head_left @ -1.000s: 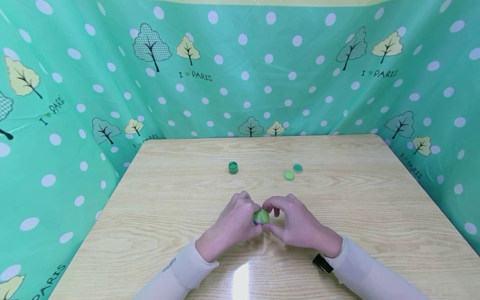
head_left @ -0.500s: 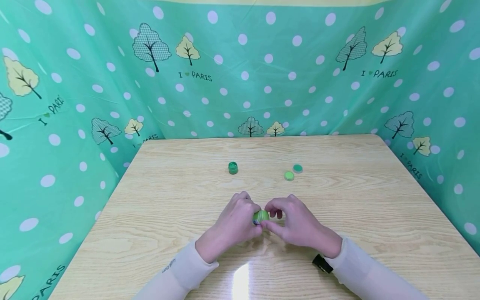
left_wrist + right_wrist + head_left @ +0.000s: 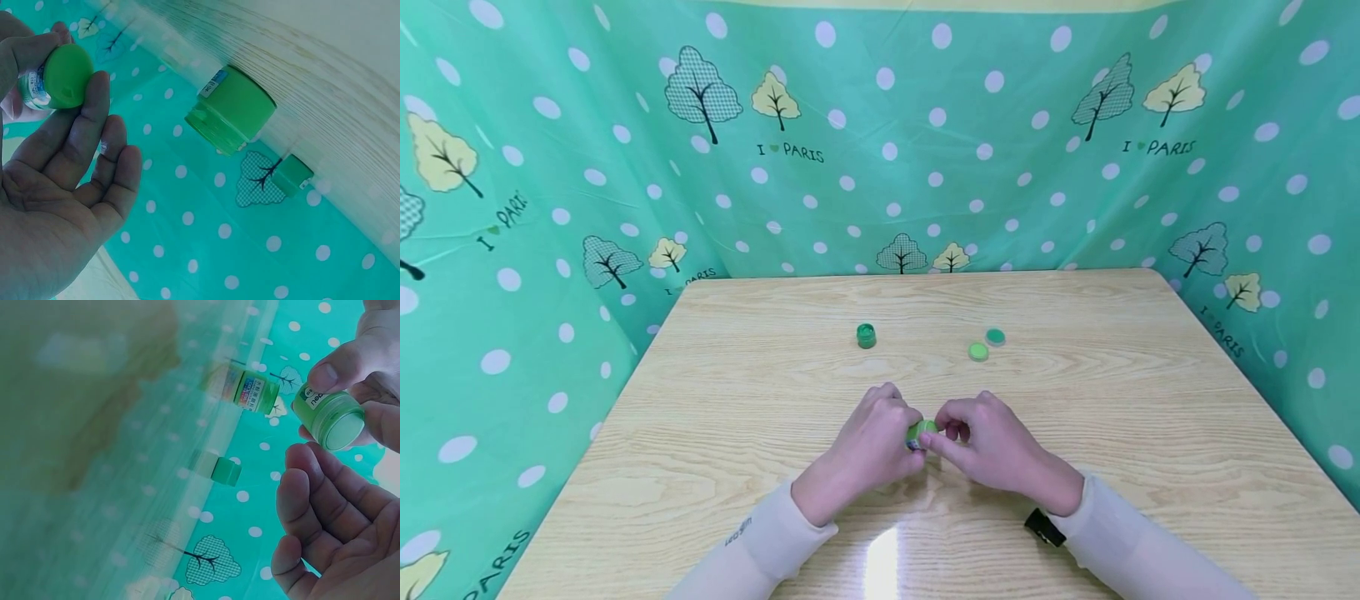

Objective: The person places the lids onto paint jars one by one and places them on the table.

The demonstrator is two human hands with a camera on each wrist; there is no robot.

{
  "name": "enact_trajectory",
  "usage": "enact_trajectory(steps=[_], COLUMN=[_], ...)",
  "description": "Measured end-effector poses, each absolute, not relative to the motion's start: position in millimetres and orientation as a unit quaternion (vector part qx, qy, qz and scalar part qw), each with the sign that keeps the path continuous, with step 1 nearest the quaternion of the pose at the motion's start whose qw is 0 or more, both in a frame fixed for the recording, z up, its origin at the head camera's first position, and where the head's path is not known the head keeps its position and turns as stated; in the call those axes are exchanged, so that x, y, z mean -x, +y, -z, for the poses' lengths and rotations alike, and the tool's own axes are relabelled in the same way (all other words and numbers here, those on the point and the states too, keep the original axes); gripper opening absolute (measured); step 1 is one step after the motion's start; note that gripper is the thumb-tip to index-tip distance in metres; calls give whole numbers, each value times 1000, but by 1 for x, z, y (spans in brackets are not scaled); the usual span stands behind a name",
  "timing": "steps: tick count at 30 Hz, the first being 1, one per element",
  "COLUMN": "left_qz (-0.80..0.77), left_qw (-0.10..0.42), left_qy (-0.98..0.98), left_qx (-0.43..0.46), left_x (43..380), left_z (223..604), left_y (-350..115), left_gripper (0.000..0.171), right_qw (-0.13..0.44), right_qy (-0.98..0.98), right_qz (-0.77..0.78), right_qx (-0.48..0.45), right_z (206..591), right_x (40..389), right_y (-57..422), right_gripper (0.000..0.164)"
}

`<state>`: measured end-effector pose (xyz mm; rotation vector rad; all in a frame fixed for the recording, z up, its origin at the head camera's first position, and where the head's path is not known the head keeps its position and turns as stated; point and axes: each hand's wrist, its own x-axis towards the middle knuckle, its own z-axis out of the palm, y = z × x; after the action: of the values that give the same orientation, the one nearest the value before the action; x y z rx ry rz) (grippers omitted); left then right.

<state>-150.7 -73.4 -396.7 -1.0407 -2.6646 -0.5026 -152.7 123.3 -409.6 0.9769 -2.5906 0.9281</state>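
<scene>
My left hand (image 3: 874,435) grips a small light green paint jar (image 3: 917,435) just above the table, tipped on its side with one end toward the right. My right hand (image 3: 992,439) is at that end; its thumb lies over the rim and the forefinger curls behind. In the right wrist view, the jar (image 3: 315,412) shows a "deli" label and a ridged clear rim round a pale green end. I cannot tell whether that end is capped. A darker green jar (image 3: 866,336) stands farther back, its top seemingly uncovered.
On the wood-grain table (image 3: 760,375), a light green round lid-like piece (image 3: 978,352) lies beside a teal one (image 3: 996,337), back and right of the hands. A dotted green curtain (image 3: 925,200) borders the table at the back and sides.
My right thumb has moved up and onto the end of the light green jar, while the fingers have drawn in slightly. The left hand and the other pieces stay in place.
</scene>
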Motion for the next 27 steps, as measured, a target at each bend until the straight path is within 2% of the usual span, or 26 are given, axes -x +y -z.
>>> enact_trajectory(steps=[7, 12, 18, 27], left_qz=[165, 164, 168, 160], left_qw=[115, 108, 115, 118], left_qy=[-914, -916, -913, -914], left_qx=[353, 351, 353, 354], left_x=[151, 151, 151, 151], left_z=[396, 395, 396, 396], left_y=[-74, -74, -73, -73], left_gripper=[20, 22, 21, 26], right_qw=[107, 109, 117, 112], right_qy=[-886, -870, -856, -867], right_qz=[-317, -328, -330, -321], right_qx=[-322, -352, -381, -364], right_z=[407, 407, 410, 411], right_x=[151, 151, 152, 152], right_y=[124, 125, 125, 125], right_gripper=[30, 36, 35, 27])
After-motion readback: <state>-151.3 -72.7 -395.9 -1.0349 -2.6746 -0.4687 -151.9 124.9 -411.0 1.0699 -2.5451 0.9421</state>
